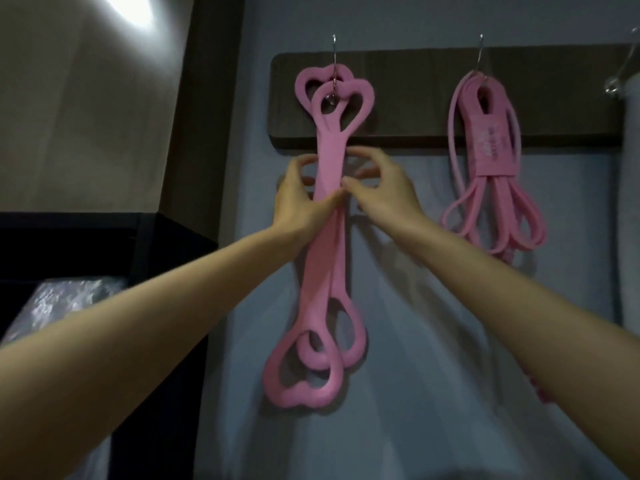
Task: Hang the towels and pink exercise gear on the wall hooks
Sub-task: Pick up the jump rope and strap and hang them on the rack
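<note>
Nearest to me, low on the left, a black bin [145, 244] sat with a plastic-wrapped bundle [69, 303] beside it. Neither was part of the job as far as I could judge.

Both forearms reached up toward the wall [415, 306]. The left hand [301, 199] gripped the strap of the heart-handled bands [329, 157] at mid-length, thumb across the front and fingers curled behind. I read that as steadying the strap so it hung straight rather than twisted. The right hand [377, 192] was just beside it, fingers arched and spread, its tips meeting the strap's right edge. I could not tell whether it pinched the strap or only touched it. The two hands were close together, nearly meeting across the strap.

The lower hearts dangled freely below the hands, while the upper hearts were already threaded over the left hook [334, 60] — so the weight looked carried by the hook, not by the grip.

That hook stood on a dark board [398, 98]. Further along, a bundle of looped bands [491, 161] hung from the second hook [480, 50], well apart from the hands. At the far right edge a third hook [614, 86] showed beside a pale strip I took for a towel [632, 202] — too cropped to be sure.
</note>
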A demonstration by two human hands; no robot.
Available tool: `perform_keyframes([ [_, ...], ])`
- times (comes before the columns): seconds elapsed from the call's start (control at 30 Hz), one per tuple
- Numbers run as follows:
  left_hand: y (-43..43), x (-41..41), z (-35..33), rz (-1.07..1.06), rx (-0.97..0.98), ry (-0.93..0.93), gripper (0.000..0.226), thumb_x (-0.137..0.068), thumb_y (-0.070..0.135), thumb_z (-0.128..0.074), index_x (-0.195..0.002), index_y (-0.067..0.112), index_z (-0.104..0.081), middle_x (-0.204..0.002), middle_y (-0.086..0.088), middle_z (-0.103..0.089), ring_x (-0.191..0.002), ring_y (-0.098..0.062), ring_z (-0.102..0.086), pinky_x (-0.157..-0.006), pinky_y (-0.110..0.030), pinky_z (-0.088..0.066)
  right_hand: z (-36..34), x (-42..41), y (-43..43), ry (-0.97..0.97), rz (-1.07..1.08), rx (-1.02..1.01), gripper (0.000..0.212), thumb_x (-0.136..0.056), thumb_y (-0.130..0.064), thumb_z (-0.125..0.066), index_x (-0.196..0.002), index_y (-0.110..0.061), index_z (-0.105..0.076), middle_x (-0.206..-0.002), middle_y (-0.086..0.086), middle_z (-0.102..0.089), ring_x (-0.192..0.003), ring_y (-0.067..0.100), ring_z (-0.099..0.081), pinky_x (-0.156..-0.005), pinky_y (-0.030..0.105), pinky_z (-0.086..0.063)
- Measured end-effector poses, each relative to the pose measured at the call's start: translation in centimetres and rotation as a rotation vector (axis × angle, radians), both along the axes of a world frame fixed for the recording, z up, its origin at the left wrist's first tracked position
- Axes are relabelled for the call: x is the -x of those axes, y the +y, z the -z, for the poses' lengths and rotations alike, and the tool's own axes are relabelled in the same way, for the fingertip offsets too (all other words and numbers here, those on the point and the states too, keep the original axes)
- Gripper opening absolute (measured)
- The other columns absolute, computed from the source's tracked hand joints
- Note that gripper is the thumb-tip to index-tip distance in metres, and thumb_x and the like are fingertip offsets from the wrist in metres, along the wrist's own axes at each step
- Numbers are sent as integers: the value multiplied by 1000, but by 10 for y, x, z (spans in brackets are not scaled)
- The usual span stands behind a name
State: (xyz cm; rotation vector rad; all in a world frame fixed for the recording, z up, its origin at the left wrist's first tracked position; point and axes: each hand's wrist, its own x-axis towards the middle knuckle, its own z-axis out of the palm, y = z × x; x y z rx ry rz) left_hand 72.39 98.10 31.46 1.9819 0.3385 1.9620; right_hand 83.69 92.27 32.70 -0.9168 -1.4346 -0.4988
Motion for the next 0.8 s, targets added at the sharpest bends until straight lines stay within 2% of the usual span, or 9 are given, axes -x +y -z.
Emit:
perform_keyframes([
  [0.07,-4,-1,15,96,38,-2,55,-83,21,-70,-131,24,-42,-103,4,-54,-85,-4,-56,-67,-16,-53,17,-1,0,56,-46,101,35,-92,-14,-54,-124,-27,-55,-106,-2,-61,-95,13,-60,-81,31,-54],
  [0.13,-8,-1,28,167,80,12,53,-86,16,-67,-132,23,-42,-91,7,-54,-79,-3,-56,-56,-8,-51,31,-1,-2,154,-179,203,33,-96,-11,-47,-123,-27,-56,-106,8,-66,-90,22,-67,-77,36,-58],
  [0.23,-14,-2,45,244,149,11,48,-88,13,-63,-132,20,-44,-82,2,-59,-68,-8,-62,-53,-13,-53,46,-5,-6,233,-302,250,34,-97,-7,-43,-122,-24,-59,-96,13,-68,-77,24,-70,-62,30,-58],
  [0.33,-20,-1,62,335,207,-26,44,-90,11,-60,-132,17,-47,-77,-1,-63,-52,-1,-64,-49,-13,-51,60,-6,-12,273,-339,267,35,-95,-5,-46,-125,-19,-59,-91,15,-68,-74,24,-69,-60,30,-58],
  [0.5,-25,5,96,403,310,-131,44,-89,8,-61,-131,15,-52,-78,-6,-67,-53,-4,-65,-52,-17,-53,91,0,-25,270,-344,291,40,-90,2,-54,-125,-17,-59,-88,9,-62,-64,13,-63,-57,24,-56],
  [0.6,-22,12,118,401,344,-100,46,-89,9,-62,-133,19,-52,-82,-7,-71,-60,-10,-68,-60,-25,-58,115,1,-28,192,-223,348,51,-84,-1,-64,-129,-23,-56,-93,6,-65,-75,17,-65,-68,31,-59],
  [0.67,-21,20,134,401,342,-62,45,-90,9,-61,-132,20,-52,-81,-7,-71,-61,-8,-67,-59,-23,-56,133,4,-29,156,-188,352,59,-79,-4,-70,-131,-27,-55,-98,6,-68,-80,19,-67,-73,36,-60],
  [0.73,-20,27,148,369,344,-8,42,-91,9,-59,-130,23,-53,-75,0,-71,-58,-3,-65,-56,-18,-53,147,9,-32,137,-154,309,63,-75,-5,-74,-131,-27,-55,-104,0,-69,-82,9,-66,-77,28,-58],
  [0.8,-19,32,160,334,368,59,39,-91,11,-59,-128,22,-56,-65,9,-69,-54,-1,-61,-56,-19,-53,156,14,-36,112,-93,262,64,-72,-7,-77,-130,-24,-55,-107,-10,-66,-70,-8,-60,-72,9,-50],
])
